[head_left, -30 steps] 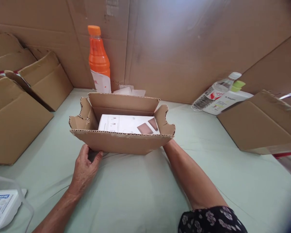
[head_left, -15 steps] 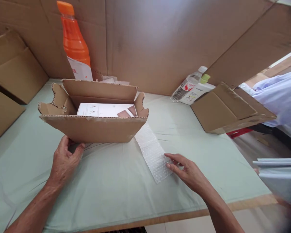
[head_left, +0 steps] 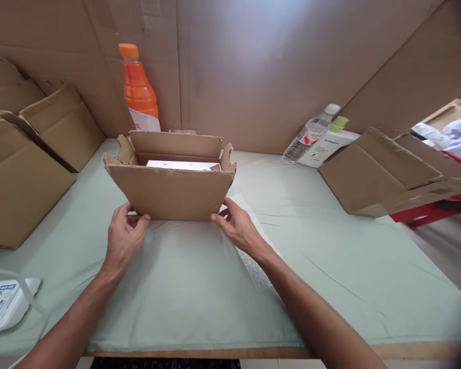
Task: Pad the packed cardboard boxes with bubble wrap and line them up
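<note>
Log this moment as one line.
left hand: box lower left corner | right hand: lower right corner | bubble wrap: under right forearm

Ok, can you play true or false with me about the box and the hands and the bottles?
1. Both hands touch the cardboard box. True: left hand and right hand are at its bottom corners.
2. The orange bottle lies flat. False: it stands upright behind the box.
3. The box is closed. False: its flaps are open.
4. Bubble wrap lies under the right arm. True.
</note>
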Tool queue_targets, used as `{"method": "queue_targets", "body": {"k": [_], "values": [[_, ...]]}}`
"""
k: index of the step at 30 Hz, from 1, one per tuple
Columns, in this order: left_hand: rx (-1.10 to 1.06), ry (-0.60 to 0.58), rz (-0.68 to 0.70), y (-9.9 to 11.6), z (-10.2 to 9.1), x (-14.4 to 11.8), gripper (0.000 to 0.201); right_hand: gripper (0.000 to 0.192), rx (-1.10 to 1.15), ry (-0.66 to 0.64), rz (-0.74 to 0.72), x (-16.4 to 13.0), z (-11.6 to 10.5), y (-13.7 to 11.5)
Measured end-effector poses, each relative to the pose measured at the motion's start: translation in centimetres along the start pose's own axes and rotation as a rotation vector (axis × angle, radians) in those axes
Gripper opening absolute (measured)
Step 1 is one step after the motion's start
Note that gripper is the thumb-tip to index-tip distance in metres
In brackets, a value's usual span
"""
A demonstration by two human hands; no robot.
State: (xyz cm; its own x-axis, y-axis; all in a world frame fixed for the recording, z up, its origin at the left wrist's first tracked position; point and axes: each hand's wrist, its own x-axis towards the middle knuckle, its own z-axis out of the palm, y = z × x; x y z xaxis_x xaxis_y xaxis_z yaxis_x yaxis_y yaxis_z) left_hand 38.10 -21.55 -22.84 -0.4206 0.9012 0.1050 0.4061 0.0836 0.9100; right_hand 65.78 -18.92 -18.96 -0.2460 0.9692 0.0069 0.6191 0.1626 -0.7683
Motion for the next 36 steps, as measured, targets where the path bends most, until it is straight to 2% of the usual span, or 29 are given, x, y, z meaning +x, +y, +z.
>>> {"method": "queue_targets", "body": {"k": [4, 8, 10, 13, 17, 20, 22, 25, 28, 31, 33, 36], "values": [[-0.09, -0.015, -0.048, 1.1, 1.8, 1.5, 0.057, 0.051, 0.005, 0.097, -0.048, 2.4, 0.0, 1.4], [-0.283, -0.014, -0.073, 0.1, 3.3, 1.9, 0.073, 0.054, -0.144, 0.189, -0.067, 3.7, -0.7, 4.0], [-0.33, -0.011, -0.076, -0.8, 3.5, 1.9, 0.078, 0.056, -0.285, 0.226, -0.023, 4.0, -1.2, 5.1], [-0.354, -0.003, -0.087, -1.8, 3.2, 2.0, 0.078, 0.05, -0.563, 0.165, 0.025, 4.0, -1.6, 5.6], [-0.363, 0.01, -0.106, -2.0, 2.9, 2.1, 0.075, 0.028, -0.746, 0.097, 0.053, 2.1, -1.6, 4.8], [-0.37, 0.011, -0.113, -1.9, 2.8, 2.1, 0.074, 0.026, -0.839, 0.078, 0.079, -0.8, -1.6, 4.1], [-0.365, 0.012, -0.11, -1.8, 2.8, 1.9, 0.072, 0.028, -0.855, 0.062, 0.047, -2.6, -1.7, 3.7], [-0.341, 0.022, -0.101, -1.6, 2.9, 1.7, 0.07, 0.031, -0.763, 0.135, -0.04, -3.5, -2.4, 3.6], [-0.328, 0.032, -0.102, -1.5, 2.9, 1.5, 0.07, 0.029, -0.635, 0.257, -0.073, -1.2, -3.8, 4.0], [-0.332, 0.025, -0.105, -1.4, 3.0, 1.4, 0.069, 0.032, -0.596, 0.308, -0.056, 3.5, -5.4, 5.1], [-0.325, 0.012, -0.097, -1.4, 3.0, 1.3, 0.066, 0.034, -0.618, 0.307, -0.056, 7.1, -5.8, 6.0], [-0.295, -0.017, -0.072, -1.2, 3.0, 1.3, 0.06, 0.035, -0.667, 0.244, -0.1, 12.1, -5.1, 7.3]]}}
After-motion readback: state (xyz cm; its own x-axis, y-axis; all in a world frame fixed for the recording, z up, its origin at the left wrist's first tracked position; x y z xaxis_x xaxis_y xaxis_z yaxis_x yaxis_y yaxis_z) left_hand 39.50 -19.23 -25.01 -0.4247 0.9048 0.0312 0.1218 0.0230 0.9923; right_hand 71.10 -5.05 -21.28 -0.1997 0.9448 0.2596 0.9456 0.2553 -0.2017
